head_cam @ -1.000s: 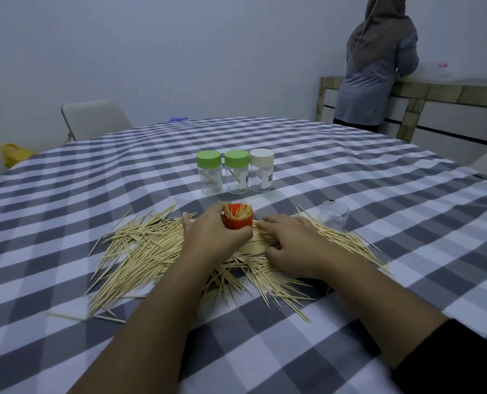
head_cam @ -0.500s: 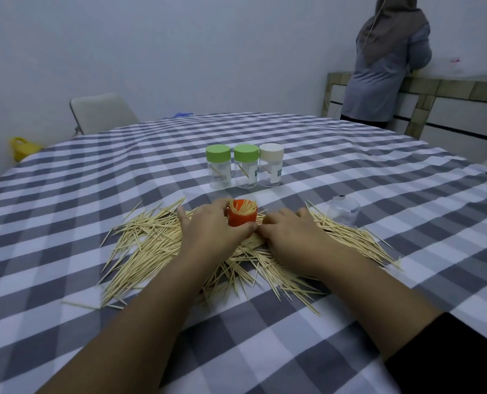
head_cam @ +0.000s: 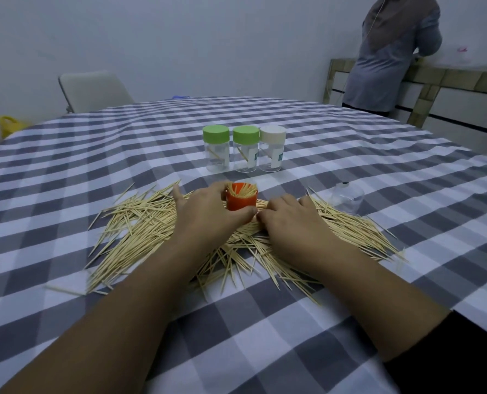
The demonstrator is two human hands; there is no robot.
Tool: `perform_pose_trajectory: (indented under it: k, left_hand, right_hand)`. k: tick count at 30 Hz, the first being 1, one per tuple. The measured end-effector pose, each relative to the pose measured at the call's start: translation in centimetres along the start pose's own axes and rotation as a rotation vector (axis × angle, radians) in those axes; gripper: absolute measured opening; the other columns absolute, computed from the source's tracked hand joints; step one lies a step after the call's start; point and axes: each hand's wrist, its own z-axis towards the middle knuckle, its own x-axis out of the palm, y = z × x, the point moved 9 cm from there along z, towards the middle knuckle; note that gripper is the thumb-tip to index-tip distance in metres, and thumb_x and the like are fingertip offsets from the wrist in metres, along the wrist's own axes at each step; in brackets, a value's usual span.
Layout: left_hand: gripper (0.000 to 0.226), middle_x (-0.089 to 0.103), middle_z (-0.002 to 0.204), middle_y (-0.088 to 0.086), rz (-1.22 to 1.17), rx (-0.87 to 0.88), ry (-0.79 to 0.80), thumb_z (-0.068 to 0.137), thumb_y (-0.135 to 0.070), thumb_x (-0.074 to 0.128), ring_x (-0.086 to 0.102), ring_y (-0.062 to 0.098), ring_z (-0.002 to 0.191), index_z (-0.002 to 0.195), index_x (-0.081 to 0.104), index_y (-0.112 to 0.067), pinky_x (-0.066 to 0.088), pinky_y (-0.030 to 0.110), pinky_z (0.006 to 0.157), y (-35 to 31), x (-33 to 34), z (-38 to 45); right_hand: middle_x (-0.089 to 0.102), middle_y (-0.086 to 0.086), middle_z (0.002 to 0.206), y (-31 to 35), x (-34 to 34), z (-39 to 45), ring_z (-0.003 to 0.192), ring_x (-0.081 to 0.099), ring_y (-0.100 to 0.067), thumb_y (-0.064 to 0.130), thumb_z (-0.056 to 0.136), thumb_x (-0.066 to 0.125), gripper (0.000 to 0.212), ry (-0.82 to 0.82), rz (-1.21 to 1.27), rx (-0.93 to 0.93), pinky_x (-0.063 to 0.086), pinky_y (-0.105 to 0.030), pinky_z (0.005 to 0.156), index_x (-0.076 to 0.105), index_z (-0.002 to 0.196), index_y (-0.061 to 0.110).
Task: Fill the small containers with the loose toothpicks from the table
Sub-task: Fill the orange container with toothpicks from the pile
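A wide heap of loose toothpicks (head_cam: pixel 139 226) lies on the checked tablecloth. My left hand (head_cam: pixel 205 217) grips a small orange container (head_cam: pixel 241 198) that stands in the heap and holds a bunch of toothpicks. Just right of it, my right hand (head_cam: pixel 290 223) rests on the pile with its fingers curled down into the toothpicks; what they pinch is hidden. Behind stand three capped clear containers: two with green lids (head_cam: pixel 216 147) (head_cam: pixel 246 148) and one with a white lid (head_cam: pixel 272 147), each with a few toothpicks inside.
A clear lidless container (head_cam: pixel 347 199) lies at the right end of the heap. The checked table (head_cam: pixel 350 143) stretches far back. A white chair (head_cam: pixel 94 91) stands behind it on the left, and a person (head_cam: pixel 393 52) stands at a counter at the far right.
My right hand has slid a little left, up against the orange container. The camera has tilted, so everything sits slightly lower and closer in the view.
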Motion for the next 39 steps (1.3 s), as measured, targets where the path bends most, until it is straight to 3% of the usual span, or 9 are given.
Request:
perform_pose_trajectory:
  k: [6, 18, 21, 26, 28, 30, 33, 36, 39]
  left_hand:
    - [0.056, 0.065, 0.116, -0.008, -0.002, -0.003, -0.004, 0.079, -0.06, 0.061, 0.051, 0.012, 0.12, 0.125, 0.054, -0.029, -0.008, 0.048, 0.116, 0.2, 0.1, 0.1]
    - [0.058, 0.065, 0.117, -0.005, -0.018, -0.04, -0.034, 0.079, -0.061, 0.061, 0.052, 0.014, 0.119, 0.125, 0.055, -0.027, -0.006, 0.049, 0.117, 1.0, -0.5, 0.3]
    - [0.057, 0.066, 0.115, -0.007, -0.067, -0.034, -0.05, 0.078, -0.063, 0.06, 0.053, 0.013, 0.118, 0.123, 0.057, -0.028, -0.007, 0.048, 0.117, 1.0, -0.6, 0.3]
    - [0.058, 0.066, 0.117, -0.006, -0.122, -0.016, -0.078, 0.077, -0.064, 0.058, 0.052, 0.012, 0.12, 0.123, 0.057, -0.027, -0.007, 0.049, 0.117, 0.6, -1.0, 0.2]
    - [0.057, 0.066, 0.117, -0.007, -0.118, -0.017, -0.072, 0.078, -0.062, 0.059, 0.051, 0.012, 0.121, 0.124, 0.056, -0.028, -0.008, 0.048, 0.117, 0.6, -1.1, 0.2]
    - [0.057, 0.066, 0.117, -0.008, -0.095, -0.009, -0.058, 0.078, -0.061, 0.06, 0.05, 0.012, 0.122, 0.124, 0.056, -0.029, -0.008, 0.048, 0.117, 0.4, -0.9, 0.0]
    - [0.057, 0.065, 0.119, -0.007, -0.078, 0.013, -0.021, 0.079, -0.057, 0.063, 0.044, 0.013, 0.126, 0.127, 0.054, -0.029, -0.01, 0.046, 0.117, -0.3, -0.6, -0.4]
    - [0.057, 0.064, 0.12, -0.009, -0.09, 0.062, 0.024, 0.079, -0.054, 0.064, 0.045, 0.012, 0.125, 0.129, 0.053, -0.028, -0.012, 0.043, 0.115, -1.2, -0.1, -0.7]
    - [0.059, 0.064, 0.118, -0.012, -0.087, 0.125, 0.068, 0.078, -0.056, 0.065, 0.051, 0.004, 0.116, 0.128, 0.055, -0.028, -0.014, 0.042, 0.115, -2.0, 0.5, -0.8]
  right_hand:
    - [0.048, -0.004, 0.125, 0.1, 0.0, -0.2, 0.119, 0.039, -0.022, 0.022, 0.099, 0.028, 0.037, 0.006, 0.013, 0.001, 0.027, -0.042, 0.099, 0.044, 0.132, 0.017]
    - [0.061, 0.002, 0.108, -2.0, -1.6, -0.5, 0.105, 0.048, -0.021, 0.031, 0.098, 0.039, 0.022, -0.094, 0.005, 0.104, 0.028, -0.04, 0.093, 0.054, 0.112, 0.022]
    - [0.062, 0.0, 0.106, -3.7, -2.0, -0.7, 0.099, 0.046, -0.019, 0.017, 0.099, 0.034, 0.029, -0.098, 0.181, 0.196, 0.026, -0.037, 0.089, 0.057, 0.114, 0.025]
    - [0.064, 0.001, 0.106, -5.7, -2.0, -1.1, 0.078, 0.029, -0.012, 0.019, 0.101, 0.035, 0.025, -0.135, 0.388, 0.28, 0.022, -0.032, 0.084, 0.057, 0.111, 0.027]
    - [0.064, 0.002, 0.097, -6.3, -1.8, -1.1, 0.071, 0.034, -0.008, 0.021, 0.102, 0.034, 0.022, -0.136, 0.44, 0.304, 0.024, -0.033, 0.087, 0.055, 0.103, 0.028]
    - [0.065, 0.003, 0.093, -6.9, -1.3, -0.8, 0.079, 0.049, -0.013, 0.022, 0.101, 0.037, 0.02, -0.152, 0.547, 0.335, 0.03, -0.034, 0.09, 0.056, 0.099, 0.026]
    - [0.066, 0.004, 0.088, -7.5, -0.6, -0.8, 0.089, 0.06, -0.019, 0.019, 0.099, 0.044, 0.017, -0.227, 0.949, 0.397, 0.047, -0.036, 0.082, 0.061, 0.098, 0.02]
    - [0.068, 0.006, 0.084, -7.3, -0.6, -0.9, 0.084, 0.062, -0.012, 0.016, 0.099, 0.044, 0.017, -0.292, 1.28, 0.413, 0.043, -0.022, 0.066, 0.058, 0.091, 0.02]
    - [0.07, 0.005, 0.087, -7.3, -1.2, -1.0, 0.076, 0.065, 0.0, 0.016, 0.1, 0.043, 0.018, -0.398, 1.424, 0.376, 0.043, -0.01, 0.064, 0.06, 0.093, 0.02]
